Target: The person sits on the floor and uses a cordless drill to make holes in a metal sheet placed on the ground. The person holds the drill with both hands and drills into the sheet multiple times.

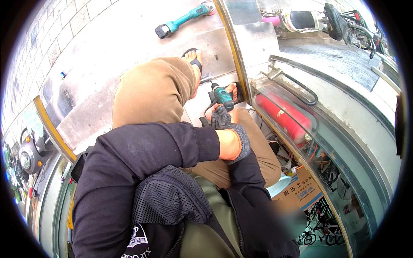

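Note:
A teal and black cordless drill (223, 97) points away from me, its nose toward a small metal bar (206, 80) between my feet. Behind the drill, my right hand (221, 118) in a dark grey knit glove appears closed around its handle, which is mostly hidden. My left arm crosses in front of my body, wrist bare below the sleeve. At the end of it, my gloved left hand (244, 144) lies over the right forearm; its fingers are turned away from view. A small screw-like piece (216, 56) lies on the metal surface beyond my sandalled foot.
A teal angle grinder (185, 19) lies on the metal surface ahead. At right, a red cylinder (284, 117) sits behind glass, above a cardboard box (301, 187). A yellow-edged metal frame (234, 47) runs beside my foot. Scooters (32, 157) stand outside.

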### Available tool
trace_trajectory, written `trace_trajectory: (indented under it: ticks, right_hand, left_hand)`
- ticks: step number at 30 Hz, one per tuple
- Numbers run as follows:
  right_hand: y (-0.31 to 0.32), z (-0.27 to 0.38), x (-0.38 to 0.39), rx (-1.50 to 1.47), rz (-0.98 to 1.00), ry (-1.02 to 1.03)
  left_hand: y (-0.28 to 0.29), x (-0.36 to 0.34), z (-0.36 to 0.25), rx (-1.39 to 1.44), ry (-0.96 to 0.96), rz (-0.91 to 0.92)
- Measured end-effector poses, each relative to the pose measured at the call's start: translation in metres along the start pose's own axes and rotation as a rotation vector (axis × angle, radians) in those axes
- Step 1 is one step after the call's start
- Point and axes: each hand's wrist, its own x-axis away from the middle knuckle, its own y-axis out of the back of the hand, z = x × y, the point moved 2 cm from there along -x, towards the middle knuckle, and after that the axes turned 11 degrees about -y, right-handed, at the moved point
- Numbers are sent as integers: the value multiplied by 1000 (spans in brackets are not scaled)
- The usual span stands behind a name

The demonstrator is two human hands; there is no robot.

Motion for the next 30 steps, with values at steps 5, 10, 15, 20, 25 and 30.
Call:
trace_trajectory:
  ticks: [5,10,15,20,25,30]
  right_hand:
    - [1,2,-1,0,-4,6]
    - [-3,1,-3,-3,9,4]
    - [-2,1,-4,-7,8,9]
    - [-3,2,-5,-9,6,12]
    - [-5,3,-4,-13,10,13]
    - [-5,4,-2,-8,12,10]
  left_hand:
    - [-1,-1,0,-2,-9,9]
    - [-3,-3,3,6,-11,17]
    - [-4,-4,3,3,-11,23]
    - [-4,-4,3,2,-13,30]
    - [-5,-5,4,1,-17,37]
    - [-6,-6,5,-1,-19,42]
